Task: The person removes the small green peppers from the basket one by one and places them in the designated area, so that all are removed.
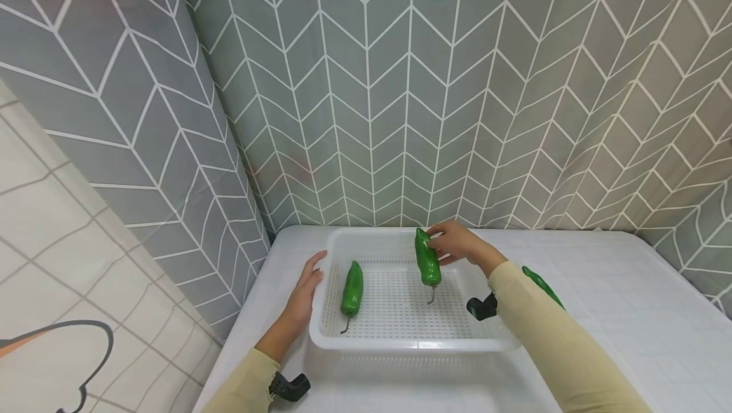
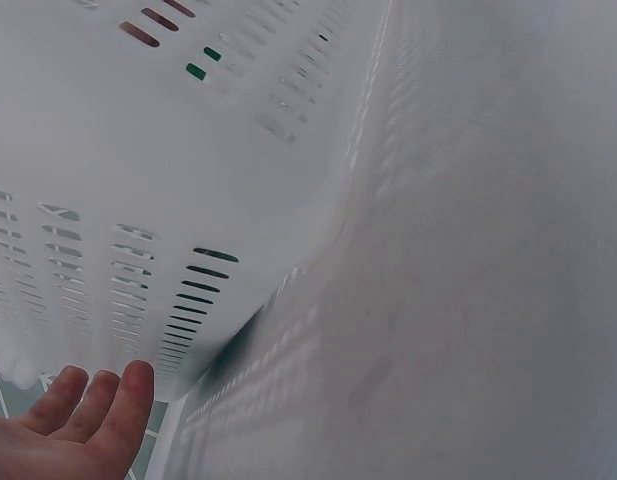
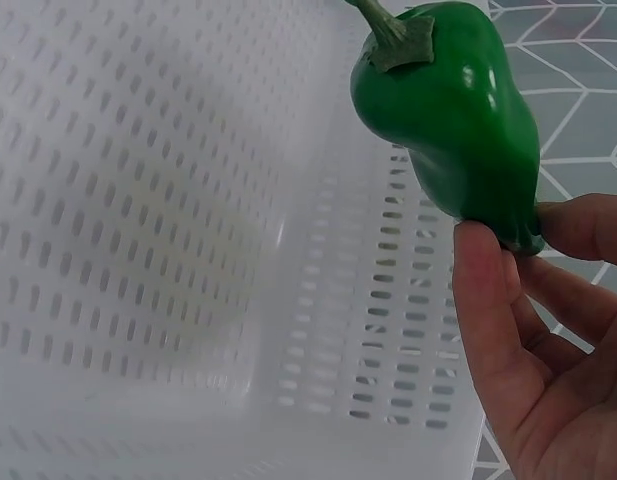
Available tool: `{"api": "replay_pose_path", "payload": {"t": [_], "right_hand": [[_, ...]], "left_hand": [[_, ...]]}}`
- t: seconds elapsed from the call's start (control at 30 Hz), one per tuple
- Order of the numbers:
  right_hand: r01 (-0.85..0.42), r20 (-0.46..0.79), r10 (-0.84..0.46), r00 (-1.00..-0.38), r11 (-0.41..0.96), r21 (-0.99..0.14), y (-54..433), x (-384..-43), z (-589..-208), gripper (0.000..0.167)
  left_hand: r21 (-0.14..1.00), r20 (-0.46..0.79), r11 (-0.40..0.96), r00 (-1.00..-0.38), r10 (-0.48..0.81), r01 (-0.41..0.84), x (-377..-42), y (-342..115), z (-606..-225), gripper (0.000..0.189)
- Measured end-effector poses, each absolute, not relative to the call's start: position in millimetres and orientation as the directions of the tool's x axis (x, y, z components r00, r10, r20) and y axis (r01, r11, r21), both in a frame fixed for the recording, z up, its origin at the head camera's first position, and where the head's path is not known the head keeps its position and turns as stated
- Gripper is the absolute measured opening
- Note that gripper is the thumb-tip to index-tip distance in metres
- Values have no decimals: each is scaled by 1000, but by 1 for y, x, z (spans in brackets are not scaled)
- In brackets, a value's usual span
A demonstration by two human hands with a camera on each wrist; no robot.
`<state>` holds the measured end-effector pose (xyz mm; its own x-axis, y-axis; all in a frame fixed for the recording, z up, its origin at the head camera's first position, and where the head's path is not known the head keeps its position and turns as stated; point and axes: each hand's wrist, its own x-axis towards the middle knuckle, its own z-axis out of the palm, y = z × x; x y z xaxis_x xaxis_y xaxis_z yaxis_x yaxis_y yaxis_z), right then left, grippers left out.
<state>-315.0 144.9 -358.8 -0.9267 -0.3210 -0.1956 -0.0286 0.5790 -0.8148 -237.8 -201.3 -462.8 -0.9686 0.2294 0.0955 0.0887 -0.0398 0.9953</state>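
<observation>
A white perforated plastic basket [image 1: 400,344] stands on the table. Inside, toward its left wall, lies a long green pepper [image 1: 352,289], stem toward me. My right hand [image 1: 460,243] pinches another green pepper [image 1: 427,259] over the back right part of the basket. In the right wrist view, thumb and fingers hold this pepper [image 3: 478,110] by its tip, stem pointing away from the hand. My left hand [image 1: 305,292] is at the basket's left side; in the left wrist view its fairly straight fingers [image 2: 123,415] lie by the perforated wall.
A third green pepper [image 1: 542,286] lies on the white-covered table [image 1: 617,311] right of the basket, partly hidden by my right sleeve [image 1: 549,330]. Behind the table hangs a grey cloth [image 1: 389,95] with white chevron lines.
</observation>
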Motion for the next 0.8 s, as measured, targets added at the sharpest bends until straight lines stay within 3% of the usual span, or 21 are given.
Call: {"api": "replay_pose_path", "payload": {"t": [0.8], "right_hand": [[-73, -157, -337, -928, 580, -812, 181, -308, -343, 46]], "left_hand": [[995, 99, -28, -969, 227, 95, -234, -200, -462, 49]]}}
